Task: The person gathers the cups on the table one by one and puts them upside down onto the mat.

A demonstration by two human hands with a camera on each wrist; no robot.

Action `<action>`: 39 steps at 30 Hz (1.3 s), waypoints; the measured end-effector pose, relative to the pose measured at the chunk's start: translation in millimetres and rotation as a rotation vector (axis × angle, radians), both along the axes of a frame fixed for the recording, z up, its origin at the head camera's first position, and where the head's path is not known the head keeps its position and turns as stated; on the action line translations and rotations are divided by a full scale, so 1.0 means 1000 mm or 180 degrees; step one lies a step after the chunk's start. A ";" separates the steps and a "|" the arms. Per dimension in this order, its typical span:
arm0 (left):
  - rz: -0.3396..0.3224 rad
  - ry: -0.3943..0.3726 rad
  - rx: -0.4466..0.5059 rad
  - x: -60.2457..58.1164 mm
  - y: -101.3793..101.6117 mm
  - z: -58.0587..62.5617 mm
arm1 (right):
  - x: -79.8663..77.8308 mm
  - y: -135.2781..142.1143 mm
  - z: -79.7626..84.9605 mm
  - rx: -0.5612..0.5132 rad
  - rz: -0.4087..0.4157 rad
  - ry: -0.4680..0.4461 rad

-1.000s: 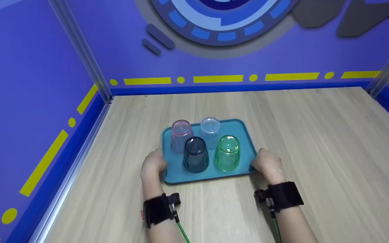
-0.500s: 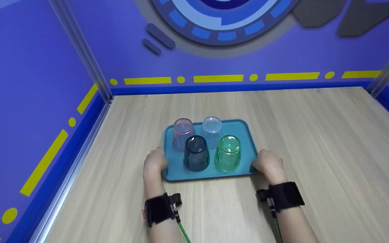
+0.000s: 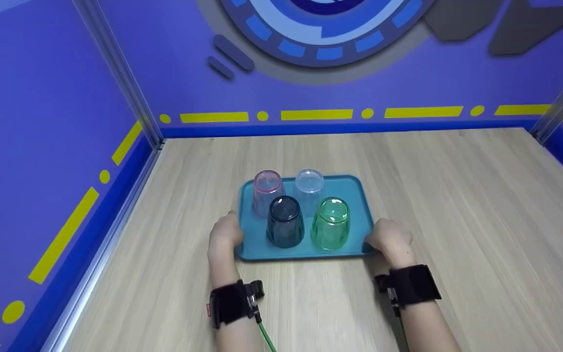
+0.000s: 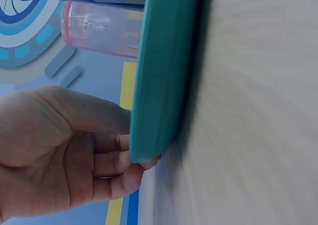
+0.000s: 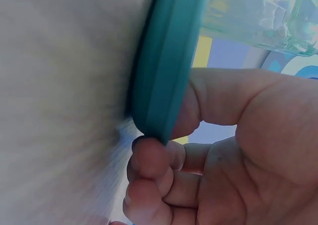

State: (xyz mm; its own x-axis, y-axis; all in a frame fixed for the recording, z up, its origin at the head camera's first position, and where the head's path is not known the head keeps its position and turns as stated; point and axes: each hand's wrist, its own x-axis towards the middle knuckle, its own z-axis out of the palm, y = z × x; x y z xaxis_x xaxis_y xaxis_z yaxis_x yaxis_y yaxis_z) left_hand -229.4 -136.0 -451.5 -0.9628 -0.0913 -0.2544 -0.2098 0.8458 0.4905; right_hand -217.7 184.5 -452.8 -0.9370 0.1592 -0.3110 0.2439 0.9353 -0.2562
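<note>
A teal tray (image 3: pixel 301 253) bears upside-down glasses. At the back are a pink-tinted glass (image 3: pixel 268 193) and a colourless one (image 3: pixel 309 186); a dark grey glass (image 3: pixel 285 225) and a green glass (image 3: pixel 331 227) stand in front. My left hand (image 3: pixel 225 233) grips the tray's left side, thumb over the rim and fingertips under its edge in the left wrist view. On the opposite side my right hand (image 3: pixel 389 239) pinches the rim the same way, its fingers (image 5: pixel 151 158) curled beneath. The tray's underside sits close over the wooden table (image 3: pixel 174 303).
Blue panels with yellow marks enclose the table: a back wall (image 3: pixel 330 93), a left wall (image 3: pixel 42 146) and a right one at the frame's edge. A metal post (image 3: pixel 120 73) rises at the back left corner. Green cables (image 3: pixel 266 336) trail from the wrist cameras.
The tray has shifted slightly right and turned, so its front edge now runs nearly level across the head view. Both hands keep their grip and have moved a little right with it.
</note>
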 end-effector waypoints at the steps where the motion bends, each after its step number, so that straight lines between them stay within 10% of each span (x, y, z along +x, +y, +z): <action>1: 0.0005 -0.0012 0.0007 0.000 0.000 0.000 | 0.000 0.000 0.000 -0.0002 -0.0002 -0.0007; 39: -0.0122 0.0089 0.0175 -0.001 0.005 0.000 | 0.005 0.007 0.007 -0.0061 -0.0035 -0.0153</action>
